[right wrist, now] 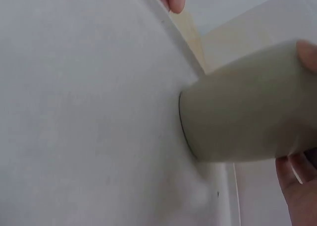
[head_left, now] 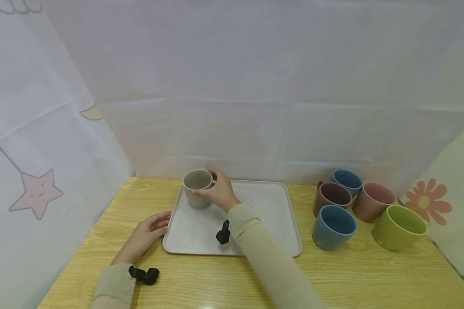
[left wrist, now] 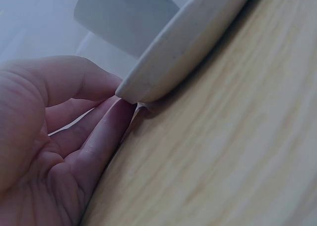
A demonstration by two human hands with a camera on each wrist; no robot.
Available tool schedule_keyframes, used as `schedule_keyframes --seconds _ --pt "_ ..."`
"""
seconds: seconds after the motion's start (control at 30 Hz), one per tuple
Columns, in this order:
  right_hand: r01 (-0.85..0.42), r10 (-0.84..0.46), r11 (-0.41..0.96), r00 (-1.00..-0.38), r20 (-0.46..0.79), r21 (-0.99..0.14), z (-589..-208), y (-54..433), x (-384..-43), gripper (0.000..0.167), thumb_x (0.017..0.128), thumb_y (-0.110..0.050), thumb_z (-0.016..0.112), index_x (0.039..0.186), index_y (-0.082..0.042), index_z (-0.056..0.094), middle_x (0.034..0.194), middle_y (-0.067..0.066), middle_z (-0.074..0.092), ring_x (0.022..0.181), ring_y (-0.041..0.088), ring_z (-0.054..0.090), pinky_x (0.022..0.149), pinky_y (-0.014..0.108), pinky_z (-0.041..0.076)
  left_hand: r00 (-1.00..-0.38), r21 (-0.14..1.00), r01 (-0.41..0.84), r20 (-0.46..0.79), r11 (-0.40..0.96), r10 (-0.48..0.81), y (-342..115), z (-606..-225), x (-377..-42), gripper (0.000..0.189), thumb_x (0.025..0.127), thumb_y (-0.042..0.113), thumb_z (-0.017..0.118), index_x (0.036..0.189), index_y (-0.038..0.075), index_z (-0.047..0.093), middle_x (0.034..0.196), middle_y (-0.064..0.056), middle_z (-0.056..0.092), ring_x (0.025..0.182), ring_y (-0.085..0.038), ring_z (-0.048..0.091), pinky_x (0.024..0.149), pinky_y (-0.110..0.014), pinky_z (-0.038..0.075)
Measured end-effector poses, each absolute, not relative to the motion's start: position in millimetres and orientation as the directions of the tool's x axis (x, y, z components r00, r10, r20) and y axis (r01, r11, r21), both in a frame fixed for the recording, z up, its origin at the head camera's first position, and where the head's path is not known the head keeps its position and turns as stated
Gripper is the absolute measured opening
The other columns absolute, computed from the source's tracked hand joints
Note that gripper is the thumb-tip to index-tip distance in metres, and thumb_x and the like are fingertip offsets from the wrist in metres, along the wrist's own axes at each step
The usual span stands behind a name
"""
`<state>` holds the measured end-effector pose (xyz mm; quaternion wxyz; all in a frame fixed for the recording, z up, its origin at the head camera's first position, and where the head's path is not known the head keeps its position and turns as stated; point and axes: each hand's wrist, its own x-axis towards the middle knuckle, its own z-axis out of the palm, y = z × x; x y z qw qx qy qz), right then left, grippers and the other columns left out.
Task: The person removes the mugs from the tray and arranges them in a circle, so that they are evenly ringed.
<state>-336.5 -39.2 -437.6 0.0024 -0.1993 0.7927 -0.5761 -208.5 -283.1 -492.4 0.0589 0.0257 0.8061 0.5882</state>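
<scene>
A pale grey-green mug point(head_left: 195, 198) stands upright at the back left of a white rectangular tray point(head_left: 264, 210). My right hand point(head_left: 219, 192) grips it near the rim from the right, thumb in front and fingers behind by the handle. In the right wrist view, the base of the mug point(right wrist: 242, 109) is right at the tray surface. My left hand point(head_left: 148, 231) is at the tray's left side. In the left wrist view, the left hand point(left wrist: 64, 122) pinches the edge of the tray point(left wrist: 173, 52) with its fingertips.
Right of the tray stand two blue mugs point(head_left: 328, 234) point(head_left: 349, 177), a brown mug point(head_left: 320, 206), a pink mug point(head_left: 365, 208) and a yellow-green mug point(head_left: 388, 234), close together. A white cloth point(head_left: 232, 107) hangs behind the wooden table point(head_left: 201, 279).
</scene>
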Motion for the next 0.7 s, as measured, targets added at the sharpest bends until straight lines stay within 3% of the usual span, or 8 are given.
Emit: schedule_keyframes --seconds 0.43,0.7 --pt "-0.259 -0.382 0.215 -0.91 0.162 -0.942 -448.2 -32.7 -330.5 0.091 0.077 -0.021 0.091 0.152 -0.011 0.041 0.144 0.005 0.051 0.135 0.029 0.05 0.109 0.041 0.044 -0.993 0.949 -0.02 -0.055 0.315 0.103 -284.6 -494.4 -208.3 0.057 0.103 0.015 0.061 0.154 0.0 0.039 0.149 -0.024 0.049 0.139 -0.038 0.044 0.094 -0.012 0.045" --pt "-0.275 -0.375 0.203 -0.908 0.185 -0.94 -446.2 -26.9 -324.5 0.083 0.074 -0.021 0.093 0.144 -0.012 0.048 0.135 0.003 0.058 0.123 0.025 0.057 0.102 0.037 0.049 -0.994 0.949 -0.018 -0.051 0.314 0.096 -284.5 -497.0 -209.2 0.057 0.103 0.015 0.061 0.154 0.001 0.039 0.149 -0.024 0.049 0.14 -0.038 0.044 0.094 -0.011 0.043"
